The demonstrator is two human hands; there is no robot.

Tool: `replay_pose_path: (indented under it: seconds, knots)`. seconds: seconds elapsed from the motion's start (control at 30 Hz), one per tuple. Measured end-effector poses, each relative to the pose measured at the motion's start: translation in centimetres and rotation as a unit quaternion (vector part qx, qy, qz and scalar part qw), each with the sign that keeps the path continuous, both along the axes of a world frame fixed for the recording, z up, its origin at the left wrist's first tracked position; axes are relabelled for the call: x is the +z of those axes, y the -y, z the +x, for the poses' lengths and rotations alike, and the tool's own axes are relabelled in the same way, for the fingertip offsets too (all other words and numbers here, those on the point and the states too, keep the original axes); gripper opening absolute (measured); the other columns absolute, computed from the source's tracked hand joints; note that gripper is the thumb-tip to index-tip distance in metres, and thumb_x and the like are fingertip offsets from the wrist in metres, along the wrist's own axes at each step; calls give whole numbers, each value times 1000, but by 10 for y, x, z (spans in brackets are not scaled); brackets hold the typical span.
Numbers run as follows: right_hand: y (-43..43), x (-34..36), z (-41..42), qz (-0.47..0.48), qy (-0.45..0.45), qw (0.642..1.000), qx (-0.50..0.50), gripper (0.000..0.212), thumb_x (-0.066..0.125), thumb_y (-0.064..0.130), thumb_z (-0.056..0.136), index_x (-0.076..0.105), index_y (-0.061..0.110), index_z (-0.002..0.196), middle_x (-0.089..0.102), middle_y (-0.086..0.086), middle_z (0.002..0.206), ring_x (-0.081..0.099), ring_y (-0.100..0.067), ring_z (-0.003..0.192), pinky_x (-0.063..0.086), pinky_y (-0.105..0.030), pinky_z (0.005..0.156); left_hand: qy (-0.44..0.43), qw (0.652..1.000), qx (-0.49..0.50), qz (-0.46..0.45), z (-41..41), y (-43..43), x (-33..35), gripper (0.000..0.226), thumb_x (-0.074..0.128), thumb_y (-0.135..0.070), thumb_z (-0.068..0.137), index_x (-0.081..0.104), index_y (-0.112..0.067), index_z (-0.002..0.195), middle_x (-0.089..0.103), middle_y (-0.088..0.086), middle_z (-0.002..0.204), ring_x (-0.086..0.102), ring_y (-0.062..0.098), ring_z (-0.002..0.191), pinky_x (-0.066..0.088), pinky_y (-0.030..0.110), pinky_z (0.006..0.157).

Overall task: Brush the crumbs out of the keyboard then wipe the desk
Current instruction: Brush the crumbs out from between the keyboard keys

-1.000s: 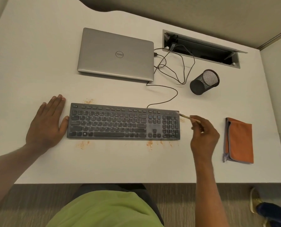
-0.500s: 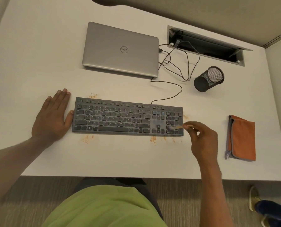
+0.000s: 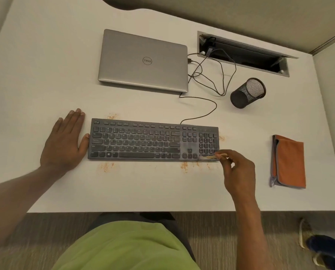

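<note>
Keyboard lies mid-table, its left end braced by the flat left hand — fingers straight, thumb against the edge — likely to stop it sliding while the right hand pinches a small brush in its fingers over the near-right keys.

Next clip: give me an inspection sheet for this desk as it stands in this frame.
Surface: white desk; orange crumbs in patches in front of, behind and right of the keyboard.
Job's things: keyboard flat; brush at its front right corner, blurred; orange cloth folded at far right, untouched.
Clutter: closed laptop; black mesh cup.
Hands: left hand flat on desk, thumb against keyboard's left end; right hand pinches the brush.
Cables: one cable from keyboard to laptop's corner; thin leads loop to the open hatch.
Surroundings: carpet; a shoe lower right.
</note>
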State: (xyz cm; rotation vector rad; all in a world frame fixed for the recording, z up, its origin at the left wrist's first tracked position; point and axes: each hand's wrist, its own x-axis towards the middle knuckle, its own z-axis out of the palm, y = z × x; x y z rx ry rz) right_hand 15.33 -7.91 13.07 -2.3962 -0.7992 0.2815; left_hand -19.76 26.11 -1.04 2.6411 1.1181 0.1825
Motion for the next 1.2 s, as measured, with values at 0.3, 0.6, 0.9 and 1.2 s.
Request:
replay_pose_path:
  seconds: [0.3,0.6,0.9,1.2]
  knots:
    - [-6,-16,-16,47,2,999,-25,17,68,14,100,78,21,112,75,11,106,69,-7,99,59,-32,86,1,1000,0,-3,0,1,0,71,26,-44,108,19,-11,171,18,3,177,13,20,166,12,48,134]
    - [6,-9,-27,88,-17,995,-53,16,67,11,100,76,20,109,75,13,104,68,-1,98,56,-21,82,-3,1000,0,-7,0,1,1,72,25,-45,108,17,-12,171,17,3,178,12,20,166,12,48,134]
    - [24,-19,-35,28,16,999,-13,18,66,22,99,76,22,113,73,13,109,68,-11,98,59,-37,88,4,1000,0,-8,-1,1,1,72,26,-45,108,19,-10,171,19,5,177,13,21,166,11,47,135]
    - [34,-18,-40,84,-34,996,-11,21,70,9,96,78,20,111,75,13,108,69,-15,105,58,-41,87,2,1000,1,-12,0,2,3,72,24,-46,108,19,-10,171,19,4,177,12,21,166,11,47,135]
